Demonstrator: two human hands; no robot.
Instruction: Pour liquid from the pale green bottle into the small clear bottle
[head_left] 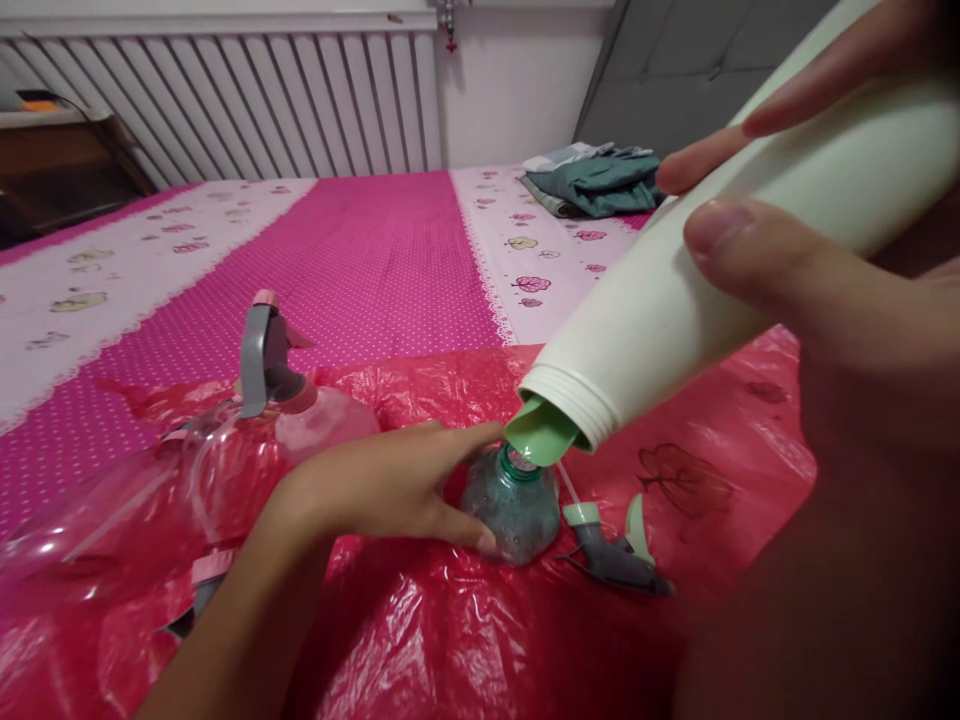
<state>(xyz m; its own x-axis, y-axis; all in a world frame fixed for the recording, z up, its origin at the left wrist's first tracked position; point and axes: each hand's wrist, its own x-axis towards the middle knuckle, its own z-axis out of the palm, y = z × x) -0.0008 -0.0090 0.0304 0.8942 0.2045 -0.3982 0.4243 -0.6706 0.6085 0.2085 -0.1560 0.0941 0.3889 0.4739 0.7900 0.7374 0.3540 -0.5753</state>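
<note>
My right hand (810,260) is wrapped round a large pale, whitish-green bottle (645,300), tilted with its neck down to the left. A green pouring lip (541,432) in that neck sits right at the open mouth of a small clear greenish bottle (517,515). My left hand (409,480) steadies this small bottle upright, thumb and fingers against its left side. Whether liquid is flowing I cannot tell. Beside the small bottle, on its right, lies a grey trigger spray head (611,560) with a pale green collar.
A pink trigger spray bottle (330,415) stands at left, near a clear bottle (97,530) lying down. Another spray head with a pink collar (214,567) is partly behind my left forearm. Red plastic sheeting (427,630) covers the near bed; folded cloths (600,180) lie farther back.
</note>
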